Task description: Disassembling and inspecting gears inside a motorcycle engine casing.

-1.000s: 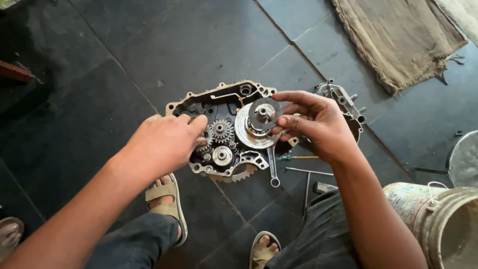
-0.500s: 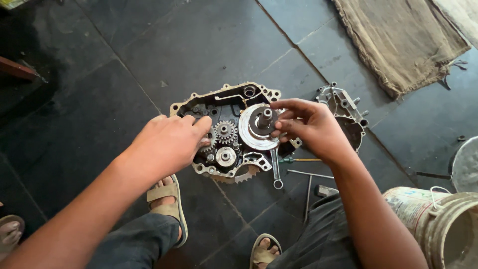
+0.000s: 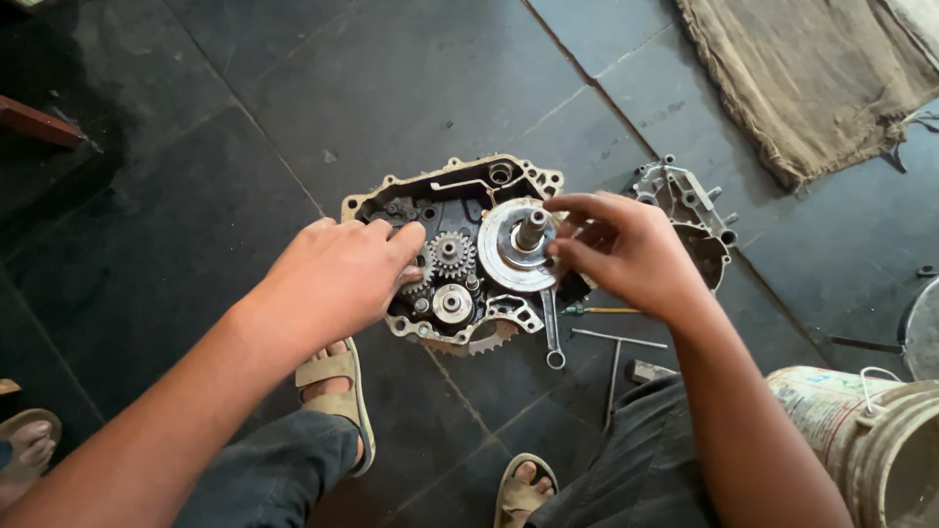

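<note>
An open engine crankcase half (image 3: pixel 460 191) lies on the dark tiled floor, with small gears (image 3: pixel 452 252) and a round silver crank wheel with an upright shaft (image 3: pixel 518 244) inside. My left hand (image 3: pixel 337 274) rests on the case's left side, fingertips touching the gears. My right hand (image 3: pixel 626 249) grips the right edge of the crank wheel with its fingers. A second casing part (image 3: pixel 690 210) lies partly hidden behind my right hand.
A spanner (image 3: pixel 551 332), a T-handle wrench (image 3: pixel 614 357) and a thin screwdriver (image 3: pixel 602 311) lie on the floor below the case. A burlap sack (image 3: pixel 802 78) is at top right, a dirty bucket (image 3: pixel 871 440) at bottom right. My sandalled feet (image 3: pixel 337 391) are below.
The view shifted slightly. My right hand slid a little over the crank wheel; my left hand stayed on the case.
</note>
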